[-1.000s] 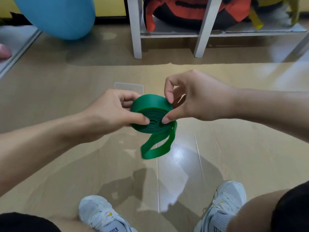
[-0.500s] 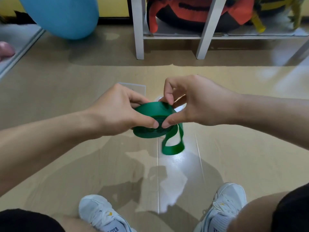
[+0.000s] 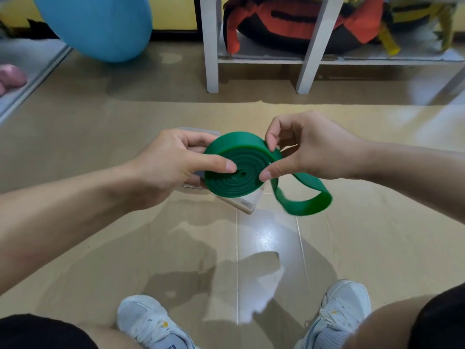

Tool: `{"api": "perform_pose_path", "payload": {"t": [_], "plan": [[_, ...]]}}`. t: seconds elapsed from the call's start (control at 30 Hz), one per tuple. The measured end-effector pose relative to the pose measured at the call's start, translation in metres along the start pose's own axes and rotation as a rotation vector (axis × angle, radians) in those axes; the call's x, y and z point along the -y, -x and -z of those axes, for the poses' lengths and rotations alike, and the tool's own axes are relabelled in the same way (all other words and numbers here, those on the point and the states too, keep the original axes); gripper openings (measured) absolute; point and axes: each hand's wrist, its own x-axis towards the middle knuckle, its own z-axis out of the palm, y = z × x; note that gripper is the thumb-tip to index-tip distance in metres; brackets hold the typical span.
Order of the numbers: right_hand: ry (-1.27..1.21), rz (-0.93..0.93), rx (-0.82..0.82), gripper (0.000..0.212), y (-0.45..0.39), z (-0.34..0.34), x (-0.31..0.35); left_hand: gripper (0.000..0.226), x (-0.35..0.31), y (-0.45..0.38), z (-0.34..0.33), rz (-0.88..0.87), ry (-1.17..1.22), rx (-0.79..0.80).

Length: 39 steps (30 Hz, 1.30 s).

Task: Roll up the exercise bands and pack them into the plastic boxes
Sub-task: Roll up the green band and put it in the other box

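since half a second ago the green band (image 3: 236, 170) has turned its coiled face back up toward the camera, and its loose tail, which hung below the roll, now swings out to the right as a blurred loop. the left hand (image 3: 166, 167) grips the roll, thumb pressed on the spiral face and fingers curled behind. the right hand (image 3: 309, 149) pinches the outer wrap between thumb and curled fingers at the roll's right edge. the roll is held in the air above the floor (image 3: 100, 235), in front of a clear plastic box (image 3: 245, 204) that it mostly hides; whether the box is open is hard to tell. a blue ball (image 3: 95, 23), a white shelf (image 3: 210, 44) and two shoes (image 3: 344, 313) lie around. the roll's axis points roughly at the camera; the tail runs rightward.
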Motion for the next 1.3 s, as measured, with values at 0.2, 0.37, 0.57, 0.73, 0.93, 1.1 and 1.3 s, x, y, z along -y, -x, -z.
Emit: {"api": "perform_pose_path", "payload": {"t": [0.2,0.37,0.57,0.73,0.93,1.1,1.3], "plan": [[0.153,-0.045,0.031,0.029,0.0,-0.012,0.012,0.041,0.007,0.0,-0.006,0.032,-0.215,0.044],[0.297,-0.025,0.095,0.026,0.002,-0.027,0.021,0.035,0.005,0.003,-0.019,-0.054,-0.621,0.005],[0.284,-0.01,0.088,0.04,0.003,-0.028,0.023,0.03,0.003,0.005,-0.015,-0.018,-0.5,0.019],[0.266,-0.01,0.067,0.043,0.003,-0.022,0.018,0.034,0.001,0.003,-0.006,0.065,-0.323,0.027],[0.188,-0.05,0.05,0.037,-0.001,-0.013,0.011,0.028,0.003,-0.001,0.0,0.066,-0.225,-0.011],[0.19,-0.057,0.059,0.022,-0.005,-0.002,0.02,0.031,0.005,-0.003,0.007,0.043,-0.258,-0.005],[0.208,-0.077,0.119,0.028,0.001,-0.008,0.021,0.048,0.002,0.0,0.008,0.032,-0.191,0.038]]}}
